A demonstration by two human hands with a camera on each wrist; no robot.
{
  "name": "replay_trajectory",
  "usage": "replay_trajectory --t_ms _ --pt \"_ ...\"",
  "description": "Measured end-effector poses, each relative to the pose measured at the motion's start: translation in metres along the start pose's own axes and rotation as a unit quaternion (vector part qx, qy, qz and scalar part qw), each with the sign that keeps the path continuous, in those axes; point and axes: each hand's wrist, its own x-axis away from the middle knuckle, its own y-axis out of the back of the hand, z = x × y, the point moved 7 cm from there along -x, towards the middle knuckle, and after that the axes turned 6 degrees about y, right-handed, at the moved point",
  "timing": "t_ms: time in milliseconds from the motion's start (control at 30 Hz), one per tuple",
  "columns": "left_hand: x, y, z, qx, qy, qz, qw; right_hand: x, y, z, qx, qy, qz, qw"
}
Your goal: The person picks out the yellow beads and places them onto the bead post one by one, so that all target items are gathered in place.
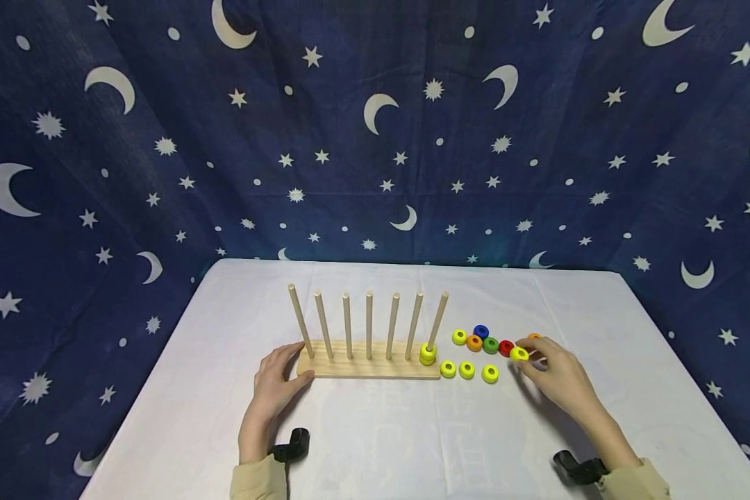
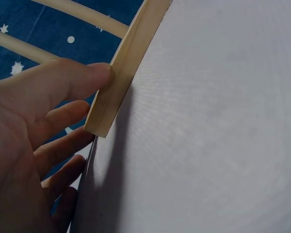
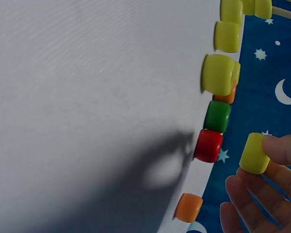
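A wooden peg rack (image 1: 375, 372) with a row of several upright pegs stands on the table. My left hand (image 1: 272, 390) grips its left end, thumb at the front edge and fingers reaching round the end. In the left wrist view the thumb presses on the pale wooden base (image 2: 109, 97). Yellow beads (image 1: 428, 355) are stacked low on the rightmost peg. To the right of the rack, my right hand (image 1: 564, 380) pinches a yellow bead (image 3: 254, 154) between thumb and fingers, held above the table surface.
Three yellow beads (image 1: 467, 370) lie in a front row by the rack's right end. Behind them are another yellow bead (image 1: 459, 337) and blue (image 1: 481, 331), orange (image 1: 473, 343), green (image 1: 490, 345) and red (image 1: 505, 348) ones. Another orange bead (image 3: 188, 208) lies near the right hand.
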Motion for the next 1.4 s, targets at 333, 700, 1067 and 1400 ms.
replay_trajectory --t_ms 333,700,1067,1400 --pt "0.001 0.0 0.0 0.003 -0.013 -0.018 0.9998 -0.002 0.011 0.017 0.007 0.024 -0.046 0.9986" --pt "0.0 0.0 0.001 -0.007 0.002 -0.001 1.0 -0.006 0.022 0.039 -0.002 0.046 -0.082 0.9956" --pt "-0.001 -0.001 0.001 -0.005 0.004 0.0 1.0 -0.01 0.029 0.056 -0.022 0.055 -0.111 0.992" --pt "-0.001 -0.001 0.001 -0.004 0.003 0.003 1.0 -0.014 0.037 0.074 -0.038 0.055 -0.129 0.9893"
